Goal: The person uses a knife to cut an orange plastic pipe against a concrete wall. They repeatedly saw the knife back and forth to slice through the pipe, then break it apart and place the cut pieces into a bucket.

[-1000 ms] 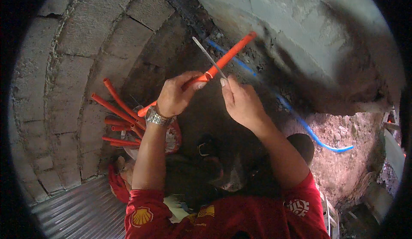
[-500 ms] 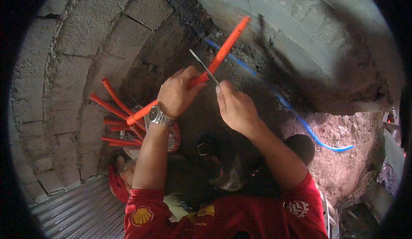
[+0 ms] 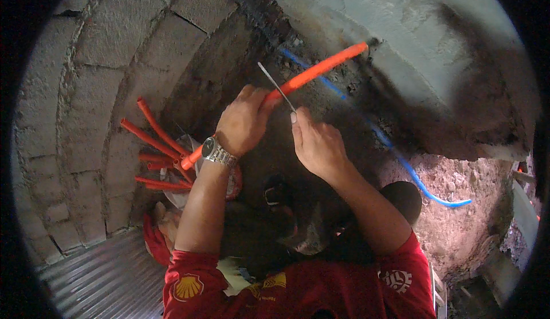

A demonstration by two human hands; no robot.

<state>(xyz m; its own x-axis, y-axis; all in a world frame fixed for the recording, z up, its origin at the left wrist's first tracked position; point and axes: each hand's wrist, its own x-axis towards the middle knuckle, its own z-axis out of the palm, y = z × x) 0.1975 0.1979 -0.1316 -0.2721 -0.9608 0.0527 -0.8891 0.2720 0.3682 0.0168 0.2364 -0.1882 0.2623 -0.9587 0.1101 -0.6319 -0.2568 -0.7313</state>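
My left hand is closed around an orange plastic pipe, with a metal wristwatch on that wrist. The pipe slants from the lower left, behind the wrist, up to the right. In my right hand the end of a thin, narrow blade, like a bare hacksaw blade, is pinched between thumb and fingers. The blade lies across the pipe just right of my left hand. How deep it sits in the pipe cannot be made out.
Several short orange pipes poke out of a whitish bag by the block wall on the left. A blue pipe runs along the soil at the right. Corrugated sheet metal lies lower left, beside something red.
The pipe's far part has swung down to the right and now lines up more closely with the held part; before, it kinked upward at the blade. Both hands have stayed nearly in place.
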